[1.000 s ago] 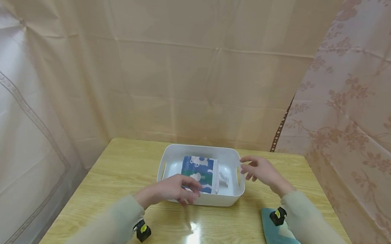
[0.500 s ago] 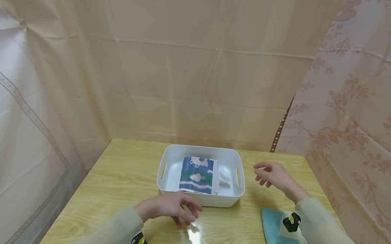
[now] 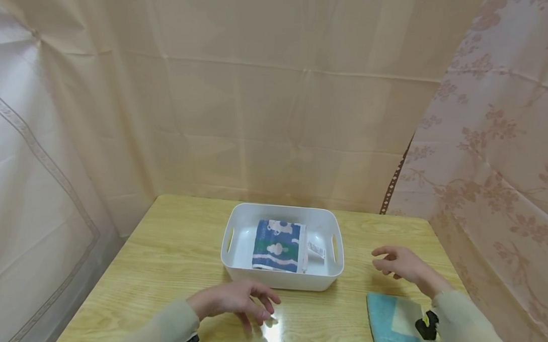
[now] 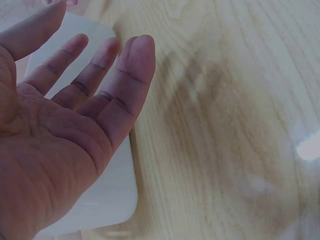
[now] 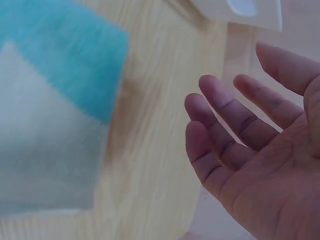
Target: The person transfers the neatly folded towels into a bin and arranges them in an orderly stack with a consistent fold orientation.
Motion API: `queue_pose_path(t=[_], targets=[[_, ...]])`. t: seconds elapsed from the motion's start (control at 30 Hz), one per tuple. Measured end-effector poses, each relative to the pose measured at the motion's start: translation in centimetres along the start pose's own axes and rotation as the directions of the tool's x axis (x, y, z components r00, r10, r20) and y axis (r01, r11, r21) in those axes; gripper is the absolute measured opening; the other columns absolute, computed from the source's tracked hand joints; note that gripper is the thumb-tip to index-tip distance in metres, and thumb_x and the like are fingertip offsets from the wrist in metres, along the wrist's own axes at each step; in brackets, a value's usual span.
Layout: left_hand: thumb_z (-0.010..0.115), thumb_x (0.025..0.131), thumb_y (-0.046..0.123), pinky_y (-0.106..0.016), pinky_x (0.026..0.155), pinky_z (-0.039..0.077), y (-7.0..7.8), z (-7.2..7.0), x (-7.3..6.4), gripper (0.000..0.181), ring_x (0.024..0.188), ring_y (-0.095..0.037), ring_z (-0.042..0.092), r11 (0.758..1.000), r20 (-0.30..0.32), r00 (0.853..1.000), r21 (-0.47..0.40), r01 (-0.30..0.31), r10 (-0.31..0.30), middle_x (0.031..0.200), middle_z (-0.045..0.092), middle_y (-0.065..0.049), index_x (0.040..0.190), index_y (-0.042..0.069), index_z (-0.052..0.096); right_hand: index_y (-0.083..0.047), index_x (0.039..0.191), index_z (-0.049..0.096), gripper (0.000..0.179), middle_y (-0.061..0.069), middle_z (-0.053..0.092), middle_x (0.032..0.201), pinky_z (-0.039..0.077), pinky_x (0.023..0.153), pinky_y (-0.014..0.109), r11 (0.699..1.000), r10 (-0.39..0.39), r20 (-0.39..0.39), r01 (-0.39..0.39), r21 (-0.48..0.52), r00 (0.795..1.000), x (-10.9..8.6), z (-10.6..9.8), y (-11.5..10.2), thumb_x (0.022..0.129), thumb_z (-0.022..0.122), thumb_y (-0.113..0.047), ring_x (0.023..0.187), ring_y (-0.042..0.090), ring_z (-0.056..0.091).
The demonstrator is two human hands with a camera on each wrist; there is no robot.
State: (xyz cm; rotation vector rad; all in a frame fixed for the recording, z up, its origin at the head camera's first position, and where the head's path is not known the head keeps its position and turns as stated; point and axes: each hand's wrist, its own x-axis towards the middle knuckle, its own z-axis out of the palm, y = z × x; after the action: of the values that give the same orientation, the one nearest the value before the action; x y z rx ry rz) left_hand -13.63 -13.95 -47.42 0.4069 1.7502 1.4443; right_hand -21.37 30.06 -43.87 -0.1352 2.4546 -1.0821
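A folded blue, green and white patterned towel (image 3: 277,245) lies inside a white plastic basket (image 3: 284,280), a white tag showing at its right. In front of the basket hovers my left hand (image 3: 238,299), fingers loosely spread and holding nothing; the left wrist view shows its bare palm (image 4: 55,135). To the right of the basket my right hand (image 3: 402,266) is held above the table, relaxed, with nothing in its fingers (image 5: 240,120). Below it lies a folded teal and cream towel (image 3: 393,321), partly covered by the right sleeve and wrist camera.
The light wooden table (image 3: 176,238) has its far edge against a beige curtain (image 3: 267,115). A pink floral cloth (image 3: 500,174) hangs along the right side, and a pale cloth (image 3: 33,193) along the left.
My right hand has moved away from the basket's right handle, rightward and nearer, toward the teal towel. My left hand has drawn back from the basket's front rim. The basket and towels stay put.
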Motion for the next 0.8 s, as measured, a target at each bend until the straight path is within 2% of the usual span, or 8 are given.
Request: queue_pose_path(t=[0.2,0.37,0.57,0.8], targets=[[0.071,0.094,0.009,-0.042,0.067,0.063,-0.6,0.5,0.4,0.041,0.088,-0.026,0.068,1.000,-0.016,1.000,-0.010,-0.006,0.006,0.115,0.066,-0.017,0.133,0.000,0.062,0.005,0.144,0.049,0.064,0.014,0.067,0.121,0.053,0.087,0.054,0.999,0.031,0.066,-0.030,-0.017,0.997,-0.3,0.0,1.9,0.098,0.069,-0.034,0.106,0.032,0.062],[0.072,0.094,0.010,-0.048,0.070,0.063,-0.9,1.1,0.8,0.042,0.087,-0.027,0.069,0.999,-0.043,0.999,-0.025,-0.029,0.028,0.112,0.067,-0.013,0.134,0.000,0.062,0.006,0.140,0.053,0.057,0.016,0.066,0.121,0.053,0.090,0.055,0.998,0.052,0.126,-0.048,-0.039,0.991,-0.2,0.1,3.2,0.097,0.070,-0.026,0.109,0.032,0.064],[0.071,0.095,0.011,-0.050,0.073,0.063,-1.0,1.6,1.4,0.042,0.088,-0.028,0.070,0.999,-0.026,0.999,-0.037,-0.039,0.038,0.112,0.068,-0.013,0.135,-0.001,0.061,0.004,0.133,0.059,0.049,0.013,0.067,0.116,0.053,0.091,0.053,0.992,0.071,0.179,-0.051,-0.116,0.981,-0.1,0.6,4.2,0.093,0.074,-0.021,0.106,0.030,0.062],[0.069,0.097,0.013,-0.050,0.076,0.063,-1.1,2.1,2.1,0.042,0.090,-0.027,0.069,0.997,-0.005,0.999,-0.066,-0.032,0.031,0.113,0.068,-0.012,0.136,-0.001,0.060,0.002,0.127,0.064,0.045,0.009,0.066,0.108,0.052,0.089,0.051,0.989,0.052,0.208,-0.021,-0.145,0.977,-0.1,1.1,5.0,0.089,0.079,-0.017,0.101,0.027,0.060]])
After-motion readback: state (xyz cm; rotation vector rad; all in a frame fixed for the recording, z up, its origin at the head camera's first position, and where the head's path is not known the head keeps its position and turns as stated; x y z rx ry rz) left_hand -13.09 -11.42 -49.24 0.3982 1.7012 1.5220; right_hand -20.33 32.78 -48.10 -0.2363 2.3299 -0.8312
